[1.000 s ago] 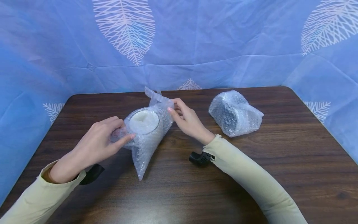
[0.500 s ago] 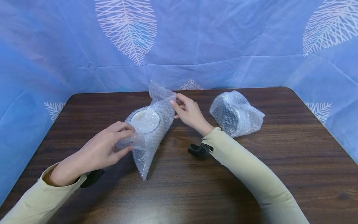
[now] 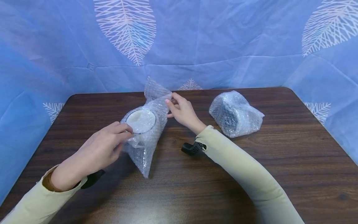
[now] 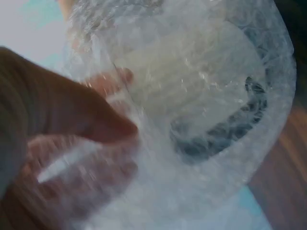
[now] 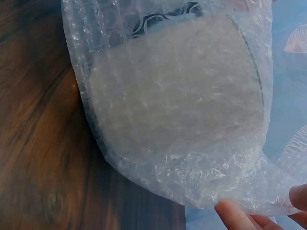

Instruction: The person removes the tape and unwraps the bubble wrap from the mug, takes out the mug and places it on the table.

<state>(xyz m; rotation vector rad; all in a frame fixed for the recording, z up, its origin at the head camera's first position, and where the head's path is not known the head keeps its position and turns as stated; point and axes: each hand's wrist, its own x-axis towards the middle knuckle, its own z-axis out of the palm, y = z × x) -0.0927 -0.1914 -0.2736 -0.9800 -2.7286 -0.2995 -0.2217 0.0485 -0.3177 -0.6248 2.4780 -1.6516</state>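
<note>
A pale cup-like object (image 3: pixel 141 121) with a dark rim line stands inside bubble wrap (image 3: pixel 145 152) on the table's left half. In the left wrist view a dark curved part (image 4: pixel 218 136) shows through the plastic (image 4: pixel 192 191). My left hand (image 3: pixel 103 147) pinches the wrap at the object's near left side, its thumb (image 4: pixel 100 120) over the sheet and other fingers seen behind it. At the far right side of the bundle, my right hand (image 3: pixel 183 112) pinches a gathered edge of the wrap between thumb and fingers. A pointed flap (image 3: pixel 155 88) sticks up beyond that grip.
Another bubble-wrapped bundle (image 3: pixel 236 113) lies on the dark wooden table (image 3: pixel 223 186), to the right of my right hand. Behind the table's far edge hangs a blue cloth (image 3: pixel 223 37) with white leaf prints.
My left fingers have drawn together on the wrap. The right hand has shifted slightly up and left, and the far flap stands higher. The wrapped object has moved a little left.
</note>
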